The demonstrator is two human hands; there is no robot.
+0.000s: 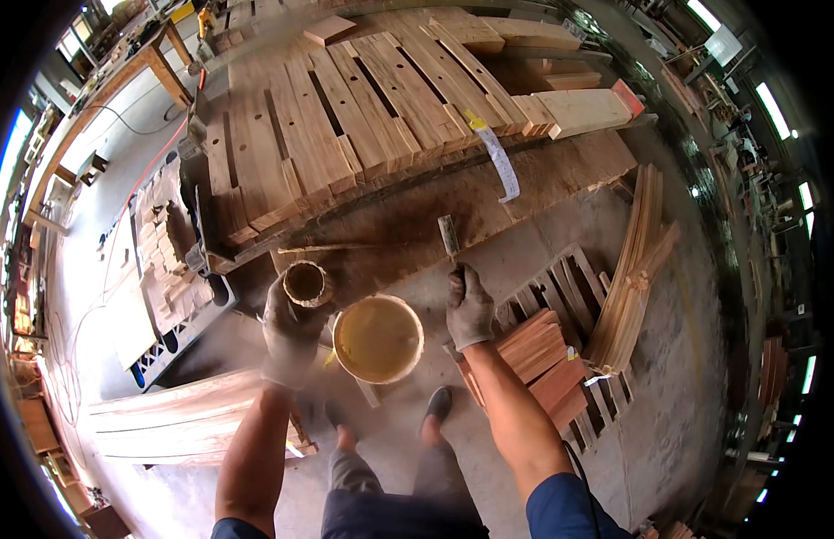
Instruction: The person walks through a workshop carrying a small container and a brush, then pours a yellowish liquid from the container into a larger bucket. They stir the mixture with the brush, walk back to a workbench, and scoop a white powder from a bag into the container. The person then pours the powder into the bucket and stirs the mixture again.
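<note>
My left hand (288, 332), in a grey glove, is closed around a small round cup (306, 284) with a crusted, uneven rim. My right hand (469, 305), also gloved, grips the handle of a small brush (448, 235) whose narrow, greyish head points away from me. Between the two hands, and lower down, stands a wide bucket (378, 340) with yellowish liquid in it and a stained rim. Ahead lies a row of wooden boards (345, 117) with long slots and round holes. A thin stick (345, 247) rests on the ledge in front of the boards.
A paper strip (500, 162) hangs off the boards' near edge. Reddish planks (543, 359) lie on a slatted pallet (574, 287) at the right, beside long wood strips (628, 269). Thick boards (183, 418) are stacked at the lower left. Wood blocks (161, 242) fill a cart nearby.
</note>
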